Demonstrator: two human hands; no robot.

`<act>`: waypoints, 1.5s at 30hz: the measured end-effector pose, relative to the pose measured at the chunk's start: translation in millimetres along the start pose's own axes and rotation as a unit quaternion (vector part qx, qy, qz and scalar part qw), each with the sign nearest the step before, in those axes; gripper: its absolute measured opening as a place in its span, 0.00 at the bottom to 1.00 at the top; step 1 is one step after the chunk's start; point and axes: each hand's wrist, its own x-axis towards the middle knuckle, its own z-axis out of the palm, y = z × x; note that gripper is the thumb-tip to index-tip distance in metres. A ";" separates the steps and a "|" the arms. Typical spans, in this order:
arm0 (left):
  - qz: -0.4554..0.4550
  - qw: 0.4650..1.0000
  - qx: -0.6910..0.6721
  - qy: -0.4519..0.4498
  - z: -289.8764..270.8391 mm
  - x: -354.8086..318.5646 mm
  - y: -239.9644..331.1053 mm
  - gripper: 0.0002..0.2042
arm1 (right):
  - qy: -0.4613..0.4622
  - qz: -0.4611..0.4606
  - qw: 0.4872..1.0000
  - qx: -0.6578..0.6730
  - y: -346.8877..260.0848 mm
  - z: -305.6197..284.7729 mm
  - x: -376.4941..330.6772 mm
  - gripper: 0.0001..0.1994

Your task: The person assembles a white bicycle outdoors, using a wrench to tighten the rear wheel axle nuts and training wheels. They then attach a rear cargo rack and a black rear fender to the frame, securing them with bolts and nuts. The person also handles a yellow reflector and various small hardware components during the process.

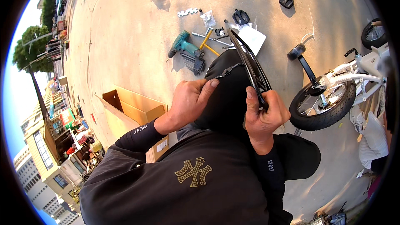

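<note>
Mid-frame, our left hand (188,101) pinches the dark strip (228,71) — steadiest with our right hand (267,118) firmly clasping the black curved part (251,70).

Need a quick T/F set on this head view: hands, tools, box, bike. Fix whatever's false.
1. The right hand grips a black curved part. True.
2. The left hand is spread flat, holding nothing. False: it pinches the end of a slim dark piece.
3. The teal and black drill lies on the ground. True.
4. The cardboard box is closed on all sides. False: it stands open, its dark inside showing.
5. Two black pedals lie apart on the ground. True.
6. The bicycle frame is red. False: it is white.
</note>
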 end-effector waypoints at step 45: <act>0.183 0.671 -0.571 -0.436 -5.4 2.6 34.2 0.47 | 0.100 0.364 0.877 0.298 26.5 -27.8 -127.7 0.12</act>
